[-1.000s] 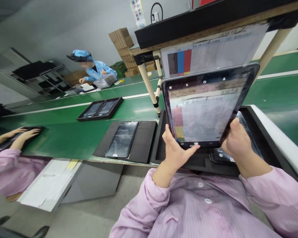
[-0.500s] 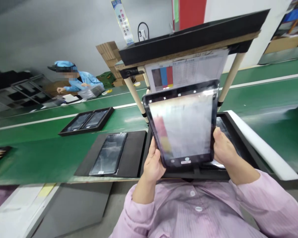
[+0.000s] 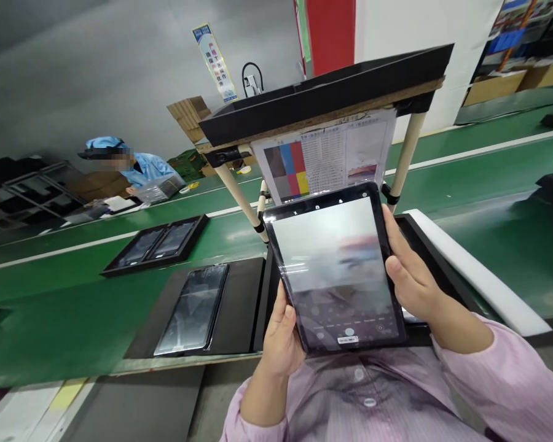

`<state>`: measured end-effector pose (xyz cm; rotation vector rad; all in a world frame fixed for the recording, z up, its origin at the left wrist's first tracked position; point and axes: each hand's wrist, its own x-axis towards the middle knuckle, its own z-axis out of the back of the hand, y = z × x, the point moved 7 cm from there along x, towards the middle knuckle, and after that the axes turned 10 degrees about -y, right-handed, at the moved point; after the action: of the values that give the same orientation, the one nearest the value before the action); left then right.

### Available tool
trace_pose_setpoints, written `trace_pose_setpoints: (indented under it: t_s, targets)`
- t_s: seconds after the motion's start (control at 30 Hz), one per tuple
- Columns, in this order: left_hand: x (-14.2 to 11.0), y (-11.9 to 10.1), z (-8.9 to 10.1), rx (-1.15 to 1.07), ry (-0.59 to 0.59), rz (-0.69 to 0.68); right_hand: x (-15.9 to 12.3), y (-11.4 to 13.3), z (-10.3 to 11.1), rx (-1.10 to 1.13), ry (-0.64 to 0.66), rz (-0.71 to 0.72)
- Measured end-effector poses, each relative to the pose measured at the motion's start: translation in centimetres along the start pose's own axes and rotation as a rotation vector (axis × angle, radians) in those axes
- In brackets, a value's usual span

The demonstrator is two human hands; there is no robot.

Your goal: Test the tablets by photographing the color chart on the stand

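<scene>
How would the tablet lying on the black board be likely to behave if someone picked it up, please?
The tablet should stay stiff, as it looks like a flat, straight-edged slab. Its glossy, reflective face suggests it may be slippery and perhaps fragile. Lying flat on the black board, it seems unlikely to roll or tip.

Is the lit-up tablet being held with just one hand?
No, the left hand holds one side of the lit-up tablet and the right hand the other.

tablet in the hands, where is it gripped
The tablet is held by its two side edges, left hand low, right hand higher.
</scene>
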<state>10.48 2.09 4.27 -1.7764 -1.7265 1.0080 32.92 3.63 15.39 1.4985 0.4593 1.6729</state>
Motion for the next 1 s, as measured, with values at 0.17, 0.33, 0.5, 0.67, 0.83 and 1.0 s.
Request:
trace_pose_setpoints:
  t_s: [0.17,0.33,0.5,0.67,0.83,1.0]
  targets:
    - [-0.7,-1.0,-0.6,0.041,-0.095,0.036,0.1,-1.8,1.6,0.08,0.011,-0.176]
    - [0.3,-3.1,0.2,0.076,-0.178,0.051,-0.4,-4.3,7.4,-0.363,-0.047,-0.281]
    - [1.2,-2.5,1.4,0.072,-0.221,0.045,-2.1,-5.0,6.5,-0.334,0.009,-0.314]
    - [0.6,0.5,1.3,0.035,-0.189,0.105,-1.7,-3.0,0.8,-0.086,0.057,-0.139]
    - [0.0,1.6,1.3,0.012,-0.103,0.147,-1.1,-2.2,0.3,-0.072,0.011,-0.052]
    - [-0.9,2.3,1.1,0.011,-0.105,0.175,-1.5,-2.8,0.2,0.059,0.027,-0.09]
